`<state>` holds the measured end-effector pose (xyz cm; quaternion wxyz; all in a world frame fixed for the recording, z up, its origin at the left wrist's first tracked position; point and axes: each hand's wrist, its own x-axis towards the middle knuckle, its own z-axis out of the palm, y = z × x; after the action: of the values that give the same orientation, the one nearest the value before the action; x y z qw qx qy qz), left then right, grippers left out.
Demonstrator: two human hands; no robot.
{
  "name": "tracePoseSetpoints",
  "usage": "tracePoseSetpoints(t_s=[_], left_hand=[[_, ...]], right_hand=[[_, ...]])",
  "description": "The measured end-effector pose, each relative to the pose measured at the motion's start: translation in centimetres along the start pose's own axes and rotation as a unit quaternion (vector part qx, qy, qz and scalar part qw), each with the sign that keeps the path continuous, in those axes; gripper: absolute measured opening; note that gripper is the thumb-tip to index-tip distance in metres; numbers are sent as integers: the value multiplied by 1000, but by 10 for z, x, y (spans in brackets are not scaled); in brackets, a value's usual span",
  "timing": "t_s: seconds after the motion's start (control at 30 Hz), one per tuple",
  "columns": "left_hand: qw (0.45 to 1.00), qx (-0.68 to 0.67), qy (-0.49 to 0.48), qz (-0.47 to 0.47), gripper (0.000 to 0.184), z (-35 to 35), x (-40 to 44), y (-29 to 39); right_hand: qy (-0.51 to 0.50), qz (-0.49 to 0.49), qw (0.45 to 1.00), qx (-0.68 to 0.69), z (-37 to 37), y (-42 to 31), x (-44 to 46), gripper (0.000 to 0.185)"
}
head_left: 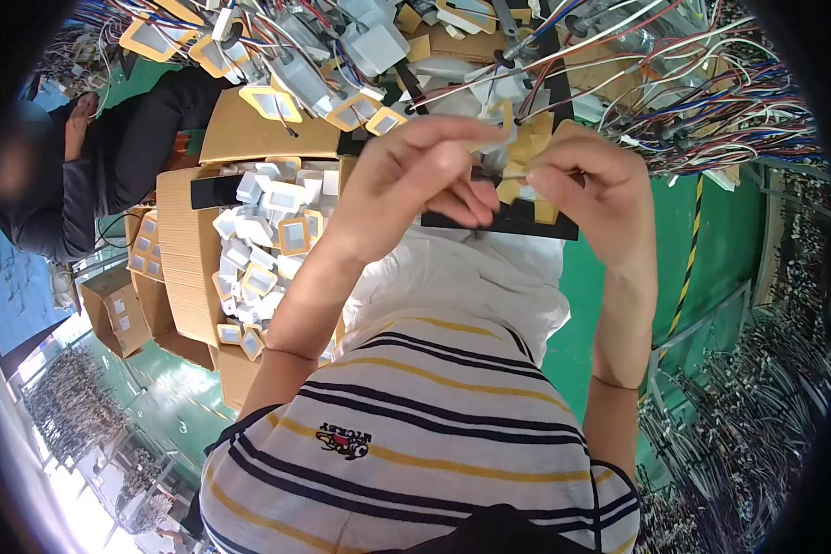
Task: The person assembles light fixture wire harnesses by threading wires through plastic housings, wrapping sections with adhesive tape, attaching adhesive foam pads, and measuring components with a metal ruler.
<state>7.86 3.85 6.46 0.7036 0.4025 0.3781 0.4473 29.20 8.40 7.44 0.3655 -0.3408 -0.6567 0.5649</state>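
Note:
Both hands are raised over the lap, in front of the work surface. My right hand (593, 180) is closed, thumb and forefinger pinching a thin short piece (515, 176) too small to name. My left hand (414, 177) faces it from the left, index finger stretched out and the other fingers apart, slightly blurred. Between the hands a small dark part shows near the left fingertips; whether they touch it I cannot tell. Beneath the hands lies a black tray or board (517, 228) with yellow pieces (546, 208) on it.
At left, a cardboard box (186, 258) holds many white housings with yellow-framed windows (294, 235). Bundled wires (711, 125) and more housings (374, 42) lie ahead. A person (138, 138) in dark clothing sits at far left. Cable racks (748, 434) stand right, beside a striped floor line (688, 268).

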Motion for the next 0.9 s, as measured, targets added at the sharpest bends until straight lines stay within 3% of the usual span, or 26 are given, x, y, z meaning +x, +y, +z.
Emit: tracePoseSetpoints(t_s=[0.07, 0.1, 0.2, 0.53, 0.9], left_hand=[[964, -207, -164, -42, 86, -4, 1, 1], [970, -117, -176, -118, 110, 1, 1, 10], [917, -295, -256, -83, 107, 3, -3, -12], [895, -314, -311, -62, 115, -4, -6, -10], [917, -259, -296, -65, 103, 2, -10, -10]], right_hand=[[-29, -61, 998, -15, 2, -10, 0, 4], [-23, -74, 996, -46, 8, -12, 1, 4], [-10, -90, 988, -127, 21, -20, 2, 7], [6, -71, 984, -165, 22, -29, -2, 8], [17, -57, 980, -187, 24, -36, -4, 8]])
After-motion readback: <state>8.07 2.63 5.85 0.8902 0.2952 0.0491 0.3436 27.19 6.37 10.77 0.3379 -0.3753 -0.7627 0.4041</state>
